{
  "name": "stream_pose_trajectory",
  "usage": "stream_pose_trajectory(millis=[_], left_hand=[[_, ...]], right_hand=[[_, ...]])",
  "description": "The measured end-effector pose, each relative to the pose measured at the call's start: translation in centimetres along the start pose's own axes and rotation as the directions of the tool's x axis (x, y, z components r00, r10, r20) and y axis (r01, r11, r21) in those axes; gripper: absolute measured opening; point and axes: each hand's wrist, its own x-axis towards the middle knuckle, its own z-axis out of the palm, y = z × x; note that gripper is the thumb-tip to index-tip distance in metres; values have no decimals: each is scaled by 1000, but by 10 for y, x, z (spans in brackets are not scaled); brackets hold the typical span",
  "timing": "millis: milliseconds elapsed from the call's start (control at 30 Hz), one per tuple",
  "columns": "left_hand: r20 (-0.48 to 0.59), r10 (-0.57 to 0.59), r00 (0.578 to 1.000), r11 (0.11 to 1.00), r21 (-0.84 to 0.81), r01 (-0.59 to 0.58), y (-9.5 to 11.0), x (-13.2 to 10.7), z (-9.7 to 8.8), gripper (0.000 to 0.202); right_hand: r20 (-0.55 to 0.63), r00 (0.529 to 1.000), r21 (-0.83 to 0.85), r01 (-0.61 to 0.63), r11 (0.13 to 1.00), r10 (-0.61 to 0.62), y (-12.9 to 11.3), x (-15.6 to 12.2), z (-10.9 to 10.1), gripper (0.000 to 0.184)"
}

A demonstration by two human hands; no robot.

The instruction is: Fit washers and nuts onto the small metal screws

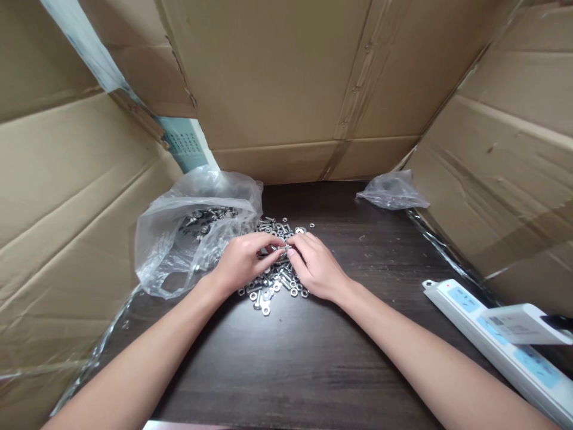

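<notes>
My left hand (244,257) and my right hand (316,263) meet fingertip to fingertip over a heap of loose hardware. Between the pinched thumbs and fingers is a small silver bolt (287,246), mostly covered by the fingertips; whether a nut or washer is on it I cannot tell. Beneath and around both hands spreads the pile of bolts, nuts and washers (283,278), with several nuts and washers lying at its near edge. A clear plastic bag (154,239) lies open to the left of my left hand, with more bolts inside.
Cardboard walls (286,77) enclose the dark wooden table (268,370) at the back and both sides. A smaller clear plastic bag (394,190) lies at the back right. On the right is a white power strip (474,322) with a white adapter (519,322) plugged in.
</notes>
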Motion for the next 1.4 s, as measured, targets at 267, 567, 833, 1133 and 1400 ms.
stream_pose_trajectory(millis=[267,567,833,1133,1400], left_hand=[[10,-3,1000,1000,4,3,0,0,0,13],[11,-2,1000,1000,-5,2,-1,-1,1,12],[10,7,1000,1000,12,-7,0,-1,2,14],[2,16,1000,1000,1,-16,2,0,1,10],[9,10,1000,1000,11,-10,1,-1,1,9]], right_hand=[[11,1000,9,-9,1000,9,-2,0,-1,18],[-30,999,22,-18,1000,18,-3,-1,-1,11],[-5,1000,17,-7,1000,7,-2,0,-1,14],[7,1000,18,-20,1000,20,-2,-1,-1,15],[-36,999,23,-29,999,30,-2,-2,-1,6]])
